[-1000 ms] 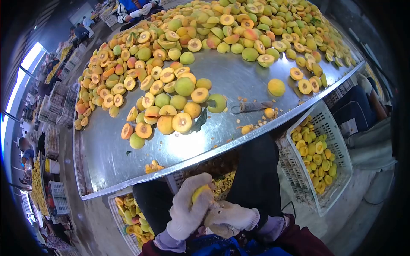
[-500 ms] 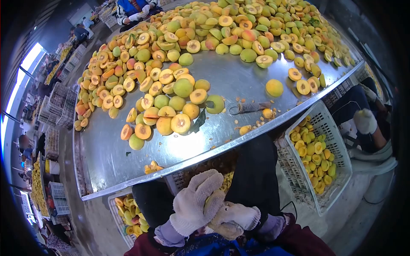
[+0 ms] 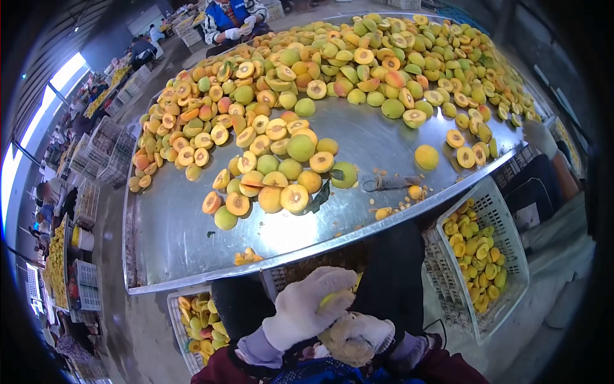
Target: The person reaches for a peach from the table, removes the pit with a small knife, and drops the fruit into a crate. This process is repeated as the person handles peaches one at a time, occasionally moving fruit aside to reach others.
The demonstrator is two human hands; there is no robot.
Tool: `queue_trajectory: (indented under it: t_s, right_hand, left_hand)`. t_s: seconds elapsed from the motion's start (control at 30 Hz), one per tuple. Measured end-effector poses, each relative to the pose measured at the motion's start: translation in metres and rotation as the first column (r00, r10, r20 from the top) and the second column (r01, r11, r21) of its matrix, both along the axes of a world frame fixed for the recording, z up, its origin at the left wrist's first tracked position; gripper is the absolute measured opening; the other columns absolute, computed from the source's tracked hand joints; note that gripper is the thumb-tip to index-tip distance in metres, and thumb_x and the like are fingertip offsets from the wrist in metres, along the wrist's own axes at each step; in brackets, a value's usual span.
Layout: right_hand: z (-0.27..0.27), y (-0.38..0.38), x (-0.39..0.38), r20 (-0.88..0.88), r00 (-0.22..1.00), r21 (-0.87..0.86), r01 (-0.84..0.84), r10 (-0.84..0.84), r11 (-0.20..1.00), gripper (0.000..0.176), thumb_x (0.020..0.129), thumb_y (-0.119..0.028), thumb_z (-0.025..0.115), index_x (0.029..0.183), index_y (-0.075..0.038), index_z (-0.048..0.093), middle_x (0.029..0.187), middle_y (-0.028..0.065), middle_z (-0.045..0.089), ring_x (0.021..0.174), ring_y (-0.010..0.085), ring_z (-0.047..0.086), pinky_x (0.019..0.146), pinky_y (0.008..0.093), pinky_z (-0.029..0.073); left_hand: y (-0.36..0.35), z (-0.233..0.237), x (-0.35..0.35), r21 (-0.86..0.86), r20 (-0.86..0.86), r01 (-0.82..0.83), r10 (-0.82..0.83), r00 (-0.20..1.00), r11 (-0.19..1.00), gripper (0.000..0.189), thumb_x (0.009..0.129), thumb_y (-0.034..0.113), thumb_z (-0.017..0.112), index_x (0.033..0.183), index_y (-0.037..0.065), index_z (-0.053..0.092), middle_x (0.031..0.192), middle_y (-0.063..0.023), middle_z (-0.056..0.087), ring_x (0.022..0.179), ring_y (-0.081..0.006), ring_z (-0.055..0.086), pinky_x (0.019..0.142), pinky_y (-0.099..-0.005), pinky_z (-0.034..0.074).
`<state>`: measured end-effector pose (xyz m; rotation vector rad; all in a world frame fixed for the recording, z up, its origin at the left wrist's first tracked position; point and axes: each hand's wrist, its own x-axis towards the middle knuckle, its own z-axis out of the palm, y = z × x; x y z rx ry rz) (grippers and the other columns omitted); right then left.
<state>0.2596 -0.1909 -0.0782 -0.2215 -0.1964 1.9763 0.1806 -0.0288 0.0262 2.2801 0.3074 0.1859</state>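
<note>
Both of my hands wear pale knitted gloves and meet over my lap, below the table's front edge. My left hand (image 3: 308,306) is closed around a small yellow-green fruit piece (image 3: 329,299), of which only a sliver shows. Just to its right and lower, my right hand (image 3: 359,337) is curled with its fingers folded; what it holds, if anything, is hidden. On the metal table (image 3: 185,246) lies a heap of halved and whole yellow-green fruit (image 3: 300,148). A tool with a looped metal end (image 3: 391,183) rests near the front edge.
Crates of fruit stand on the floor, one at the lower left (image 3: 176,320) and another at the right (image 3: 511,256). Across the table sits a person in gloves (image 3: 240,25). Another person's arm and leg show at the right. More workers and stacked crates (image 3: 105,144) are at the left.
The view has shifted, so the table appears lower and further right. My left hand has turned, and a yellow-green piece now shows in it. The neighbour's gloved hand at the right has left view.
</note>
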Motion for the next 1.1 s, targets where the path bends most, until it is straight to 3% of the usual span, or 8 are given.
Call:
queue_trajectory:
  t_s: [0.17, 0.5, 0.67, 0.8, 0.87, 0.93, 1.0, 1.1]
  right_hand:
    - [-0.001, -0.006, -0.009, 0.161, 0.986, -0.084, 0.057, -0.043, 0.995, 0.026, 0.093, -0.023, 0.059, 0.104, 0.0, 0.063, 0.094, 0.0092, 0.066, 0.088, 0.0169, 0.065, 0.081, 0.0278, 0.051]
    - [0.056, 0.005, -0.001, -0.321, 0.947, -0.011, -0.032, 0.027, 0.999, 0.029, 0.092, -0.026, 0.059, 0.085, 0.002, 0.053, 0.046, 0.0012, 0.046, 0.031, 0.0099, 0.039, 0.029, 0.0232, 0.031]
    - [0.062, 0.002, 0.003, -0.332, 0.943, -0.09, -0.001, -0.029, 0.996, 0.027, 0.093, -0.028, 0.059, 0.088, -0.001, 0.055, 0.06, 0.0008, 0.053, 0.045, 0.0085, 0.048, 0.04, 0.0201, 0.037]
    - [0.045, 0.003, 0.005, -0.287, 0.956, 0.004, -0.061, 0.059, 0.998, 0.023, 0.094, -0.026, 0.058, 0.1, -0.004, 0.059, 0.087, 0.0019, 0.061, 0.076, 0.0076, 0.059, 0.067, 0.0197, 0.047]
    - [0.014, 0.0, 0.009, -0.195, 0.952, 0.176, -0.204, 0.238, 0.963, 0.022, 0.094, -0.025, 0.058, 0.101, -0.004, 0.059, 0.093, 0.0027, 0.061, 0.082, 0.0085, 0.058, 0.073, 0.0215, 0.047]
    - [0.006, -0.005, 0.004, -0.063, 0.912, 0.331, -0.365, 0.406, 0.87, 0.022, 0.094, -0.024, 0.058, 0.102, -0.004, 0.059, 0.098, 0.0036, 0.06, 0.088, 0.0095, 0.057, 0.078, 0.0233, 0.047]
    - [0.022, -0.006, -0.003, -0.289, 0.956, -0.474, -0.098, -0.05, 0.875, 0.017, 0.094, -0.021, 0.058, 0.096, -0.004, 0.059, 0.096, 0.0046, 0.058, 0.087, 0.0111, 0.057, 0.08, 0.0249, 0.048]
    - [0.037, 0.008, 0.004, -0.102, 0.995, 0.108, 0.035, -0.024, 0.994, 0.013, 0.091, -0.016, 0.062, 0.088, -0.004, 0.059, 0.091, 0.0045, 0.055, 0.085, 0.0136, 0.056, 0.09, 0.0283, 0.047]
  left_hand:
    - [0.006, -0.018, -0.004, -0.763, -0.032, -0.033, 0.013, 0.999, 0.646, 0.032, 0.094, 0.019, 0.059, 0.119, -0.001, 0.061, 0.112, -0.0127, 0.063, 0.102, -0.0183, 0.06, 0.088, -0.0306, 0.048]
    - [0.006, -0.018, 0.006, -0.468, 0.356, 0.327, -0.164, 0.92, 0.821, 0.029, 0.096, 0.017, 0.056, 0.116, -0.004, 0.061, 0.111, -0.0139, 0.064, 0.098, -0.0228, 0.063, 0.085, -0.0351, 0.051]
    - [-0.034, -0.024, -0.002, -0.991, 0.066, 0.02, 0.348, 0.935, 0.132, 0.042, 0.098, 0.032, 0.052, 0.116, -0.005, 0.06, 0.112, -0.0197, 0.063, 0.099, -0.0292, 0.064, 0.086, -0.038, 0.053]
    - [-0.036, -0.016, 0.003, -0.988, 0.004, -0.06, 0.419, 0.908, 0.14, 0.045, 0.099, 0.038, 0.05, 0.115, -0.003, 0.059, 0.109, -0.0191, 0.064, 0.095, -0.0289, 0.065, 0.081, -0.0376, 0.055]
    - [-0.026, -0.027, 0.011, -0.685, 0.044, 0.291, 0.362, 0.931, -0.667, 0.046, 0.099, 0.042, 0.049, 0.116, 0.0, 0.057, 0.109, -0.0189, 0.064, 0.089, -0.0305, 0.066, 0.072, -0.0397, 0.058]
    - [-0.023, -0.042, 0.008, -0.8, -0.023, 0.276, 0.486, 0.873, -0.533, 0.045, 0.099, 0.045, 0.048, 0.115, 0.003, 0.056, 0.106, -0.0179, 0.064, 0.084, -0.0327, 0.067, 0.061, -0.0404, 0.058]
    - [-0.021, -0.04, 0.005, -0.954, -0.219, -0.06, 0.549, 0.807, -0.293, 0.046, 0.099, 0.046, 0.046, 0.116, 0.005, 0.054, 0.103, -0.0162, 0.065, 0.076, -0.0338, 0.068, 0.048, -0.0329, 0.055]
    - [-0.004, -0.03, -0.016, -0.962, -0.233, -0.271, 0.652, 0.722, -0.043, 0.046, 0.1, 0.045, 0.043, 0.117, 0.003, 0.053, 0.102, -0.0157, 0.062, 0.08, -0.0306, 0.067, 0.057, -0.0336, 0.057]
